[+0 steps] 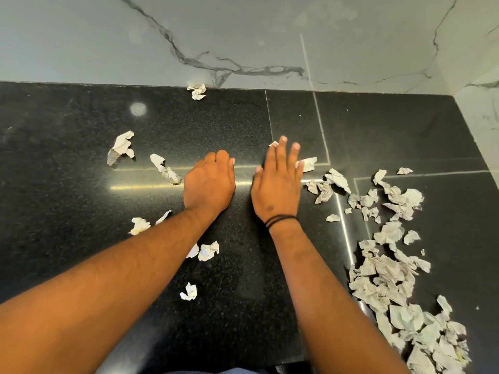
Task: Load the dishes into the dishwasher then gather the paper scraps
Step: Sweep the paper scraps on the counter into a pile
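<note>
Nearest, lower right of frame: heaped paper scraps [388, 279] on black counter [67, 206]. Mid-frame: left hand [209, 182] knuckles curled, grasping nothing visible; right hand [278, 182] flat, fingers straight, touching a scrap [307, 163]. Farthest, top centre: lone crumpled scrap [197, 91] against marble wall [243, 36].

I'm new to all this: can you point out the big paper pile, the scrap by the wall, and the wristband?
big paper pile [391, 282]: head view, crumpled middle.
scrap by the wall [197, 92]: head view, its centre.
wristband [279, 220]: head view, black strands on the wrist.
</note>
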Motion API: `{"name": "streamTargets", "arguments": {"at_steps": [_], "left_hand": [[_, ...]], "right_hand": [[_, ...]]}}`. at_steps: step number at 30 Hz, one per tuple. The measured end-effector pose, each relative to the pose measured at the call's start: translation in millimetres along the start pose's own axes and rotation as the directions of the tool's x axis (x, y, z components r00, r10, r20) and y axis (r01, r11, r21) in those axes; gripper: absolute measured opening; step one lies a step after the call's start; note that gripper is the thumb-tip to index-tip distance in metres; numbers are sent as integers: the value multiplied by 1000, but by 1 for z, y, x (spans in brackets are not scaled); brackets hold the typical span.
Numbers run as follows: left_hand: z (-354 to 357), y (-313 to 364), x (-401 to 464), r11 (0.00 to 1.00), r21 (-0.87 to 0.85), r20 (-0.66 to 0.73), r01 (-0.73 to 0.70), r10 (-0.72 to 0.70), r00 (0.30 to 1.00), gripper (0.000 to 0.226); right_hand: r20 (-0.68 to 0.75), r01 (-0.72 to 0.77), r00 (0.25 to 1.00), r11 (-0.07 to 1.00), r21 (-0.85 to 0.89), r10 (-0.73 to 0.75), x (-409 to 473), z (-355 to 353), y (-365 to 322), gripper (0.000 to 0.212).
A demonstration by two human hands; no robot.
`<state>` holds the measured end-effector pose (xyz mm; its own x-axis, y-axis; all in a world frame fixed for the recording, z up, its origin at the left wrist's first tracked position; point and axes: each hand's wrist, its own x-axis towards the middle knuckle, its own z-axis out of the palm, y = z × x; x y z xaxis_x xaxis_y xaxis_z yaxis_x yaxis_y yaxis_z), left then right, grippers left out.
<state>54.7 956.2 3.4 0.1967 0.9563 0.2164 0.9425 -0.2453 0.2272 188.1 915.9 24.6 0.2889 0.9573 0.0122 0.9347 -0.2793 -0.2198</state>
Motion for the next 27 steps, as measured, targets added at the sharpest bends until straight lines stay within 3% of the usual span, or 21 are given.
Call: {"name": "streamTargets", "arguments": {"at_steps": [4, 11, 15, 18, 21, 27], "left_hand": [[0, 0, 0, 1000, -7, 5, 6, -6, 1000, 29], [3, -2, -1, 1000, -18, -40, -21, 20, 999, 29], [3, -1, -1, 1000, -9, -37, -9, 9, 999, 30], [0, 0, 0, 1000, -12, -12, 2, -2, 1000, 24], [-4, 0, 1, 999, -35, 14, 15, -15, 1000, 13], [-2, 1, 1, 1000, 9, -22, -15, 15, 1000, 21]], "right_hand": [[159, 93, 984, 995, -48, -84, 27, 5, 1, 58], [48, -93, 994, 988, -122, 100, -25, -2, 49, 62], [40, -175, 983, 982, -67, 178, -18, -10, 28, 61], [70, -15, 998, 994, 109, 7, 23, -15, -13, 59], [148, 177, 967, 964, 198, -208, 76, -13, -57, 57], [377, 340, 850, 930, 143, -369, 156, 1, -105, 55]]}}
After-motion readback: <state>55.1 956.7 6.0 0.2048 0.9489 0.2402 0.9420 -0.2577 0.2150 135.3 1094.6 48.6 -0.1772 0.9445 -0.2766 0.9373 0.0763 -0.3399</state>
